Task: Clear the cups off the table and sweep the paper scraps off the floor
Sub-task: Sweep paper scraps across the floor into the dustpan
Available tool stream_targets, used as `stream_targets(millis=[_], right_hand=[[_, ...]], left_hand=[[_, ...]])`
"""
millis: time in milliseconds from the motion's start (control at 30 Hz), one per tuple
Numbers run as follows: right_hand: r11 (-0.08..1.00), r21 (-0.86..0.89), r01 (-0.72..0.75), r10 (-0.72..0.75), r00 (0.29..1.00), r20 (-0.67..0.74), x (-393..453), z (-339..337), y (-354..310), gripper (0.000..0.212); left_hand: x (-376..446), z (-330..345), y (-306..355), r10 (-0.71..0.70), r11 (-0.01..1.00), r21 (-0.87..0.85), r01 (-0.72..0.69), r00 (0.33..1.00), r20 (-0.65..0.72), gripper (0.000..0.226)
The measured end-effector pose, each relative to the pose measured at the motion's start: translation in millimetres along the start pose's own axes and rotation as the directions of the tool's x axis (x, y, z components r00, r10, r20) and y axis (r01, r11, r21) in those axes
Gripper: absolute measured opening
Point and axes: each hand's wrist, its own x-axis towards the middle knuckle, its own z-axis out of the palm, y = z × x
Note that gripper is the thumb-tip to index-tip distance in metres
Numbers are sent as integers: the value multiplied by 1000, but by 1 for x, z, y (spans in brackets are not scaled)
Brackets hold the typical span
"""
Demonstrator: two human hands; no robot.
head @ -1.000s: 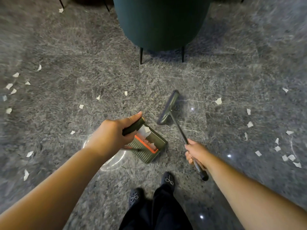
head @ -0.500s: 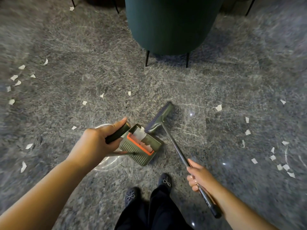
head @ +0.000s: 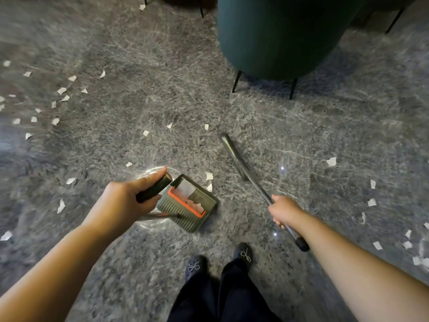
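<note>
My left hand [head: 123, 201] grips the black handle of a green dustpan [head: 188, 203] with an orange comb strip, standing on the grey floor. White paper lies inside the pan. My right hand [head: 284, 211] holds the metal handle of a broom whose head [head: 232, 154] is on the floor to the right of the pan. Two paper scraps [head: 209, 176] lie just beyond the pan's mouth. Several more scraps are scattered at the left [head: 62, 90] and at the right [head: 371, 202]. No cups are in view.
A dark green round chair [head: 278, 36] on thin black legs stands at the top right. My black shoes [head: 242, 255] are at the bottom centre, just behind the pan. Another thin black furniture leg [head: 394, 19] shows at the top right corner.
The broom head has swung away from the pan's mouth to the right and turned edge-on. My right hand slid up the handle. The dustpan has stayed in place.
</note>
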Motion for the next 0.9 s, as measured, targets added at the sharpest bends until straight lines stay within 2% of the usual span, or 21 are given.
stream_targets(millis=[200,300,400,533,700,900], right_hand=[[953,-303,26,4,995,96,15,34,-29,46],[942,-330,65,-3,983,186,12,46,-32,45],[952,-300,65,-3,979,204,5,60,-26,44],[966,-252,56,4,973,230,-8,75,-16,59],[974,-200,110,-35,938,345,-40,86,-12,61],[999,24,40,-46,940,337,-77,88,-8,61]], left_hand=[[-7,-5,-19,-46,999,-14,46,999,-6,66],[-7,-7,-20,-64,998,-20,65,998,11,61],[-3,-9,-24,-70,997,-29,72,996,55,58],[1,-10,-24,-70,996,-49,73,995,73,58],[4,-15,-32,-108,994,-18,110,991,77,55],[-3,-18,-40,-65,996,-48,69,995,74,58]])
